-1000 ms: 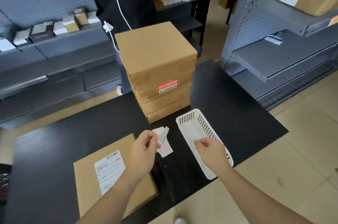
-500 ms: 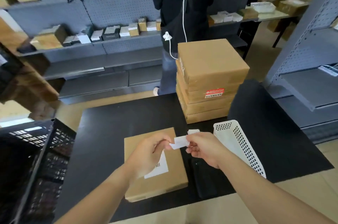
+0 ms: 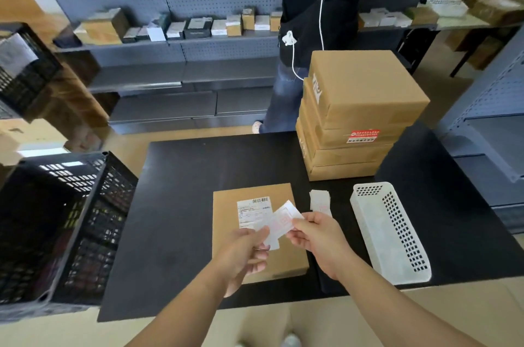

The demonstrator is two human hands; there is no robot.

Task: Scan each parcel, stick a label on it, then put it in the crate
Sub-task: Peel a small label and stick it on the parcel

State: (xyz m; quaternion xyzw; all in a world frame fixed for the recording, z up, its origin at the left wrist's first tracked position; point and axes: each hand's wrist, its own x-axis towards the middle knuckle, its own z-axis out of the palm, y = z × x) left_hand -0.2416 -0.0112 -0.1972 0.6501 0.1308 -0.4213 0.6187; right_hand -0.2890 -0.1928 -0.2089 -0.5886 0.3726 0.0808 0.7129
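Label [image 3: 280,222] pinched by both hands: left hand [image 3: 243,253] at its near end, right hand [image 3: 320,239] at its right. Parcel [image 3: 226,205] lies flat on the surface [image 3: 184,190] directly beneath. I judge the left hand nearer its centre.

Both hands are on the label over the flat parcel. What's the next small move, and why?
Probably peel the label free and press it onto bare cardboard of the parcel. The left hand and right hand each pinch an end of it over the parcel, which carries only a shipping slip and lies on the table, not in the crate.
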